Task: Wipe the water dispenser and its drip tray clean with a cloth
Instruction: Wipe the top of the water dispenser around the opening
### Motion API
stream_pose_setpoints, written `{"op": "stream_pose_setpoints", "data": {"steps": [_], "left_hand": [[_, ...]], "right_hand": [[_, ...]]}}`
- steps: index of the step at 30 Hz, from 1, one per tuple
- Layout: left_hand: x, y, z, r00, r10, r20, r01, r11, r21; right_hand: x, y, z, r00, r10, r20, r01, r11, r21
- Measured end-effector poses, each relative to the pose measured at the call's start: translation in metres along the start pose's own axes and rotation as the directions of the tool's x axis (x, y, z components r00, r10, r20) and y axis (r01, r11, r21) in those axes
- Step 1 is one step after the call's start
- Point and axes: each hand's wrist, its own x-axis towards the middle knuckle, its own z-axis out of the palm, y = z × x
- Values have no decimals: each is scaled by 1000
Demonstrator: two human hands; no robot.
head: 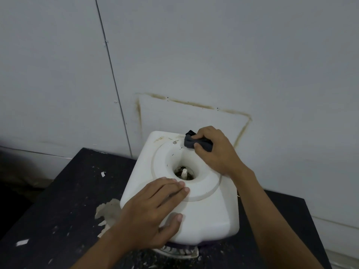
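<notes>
Cloth (196, 143) bunched in the right hand (215, 152), and it's down on the far corner of the water dispenser (204, 210), pressed onto the white top. That grip is closed tight round the dark fabric, fingers curled over it, thumb tucked underneath. Just left of the grip there's a brownish stain (161, 139) and some small dark specks along the back edge, not yet dealt with by the look of it. Nearer than the grip, the left hand (155, 212) lies flat and spread on the front of the top, holding nothing, bracing the unit on the tabletop (64, 191). So this is the top-surface wipe, I'd say, early in the job. Drip tray (180, 252) peeks out below the front edge, nearest the person, well away from the cloth. Next move likely calls for a firm sweep leftward across that stain, then round the raised ring (204, 193) and the central hole (184, 172).
</notes>
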Motion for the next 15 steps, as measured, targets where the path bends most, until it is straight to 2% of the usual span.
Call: {"op": "stream_pose_setpoints", "data": {"steps": [2,4,7,10,12,13,15], "left_hand": [[1,0,1,1000,-9,-8,10,1000,8],[0,0,1,1000,-15,-13,15,1000,9],[-1,0,2,1000,-7,-17,7,1000,8],[-2,0,3,1000,-5,-27,5,1000,9],[-1,0,4,1000,-6,-30,6,1000,5],[-1,0,4,999,-6,-35,6,1000,3],[-1,0,4,999,-4,-45,5,1000,5]], "right_hand": [[5,2,-5,996,87,10,-88,994,71],[16,2,-2,990,143,1,-143,990,13],[23,-7,11,998,50,28,-45,985,-167],[19,-14,10,996,-32,86,36,998,-48],[24,-11,3,993,55,106,-60,997,43],[29,-8,2,989,105,107,-108,994,25],[43,-3,7,984,151,98,-139,982,-127]]}}
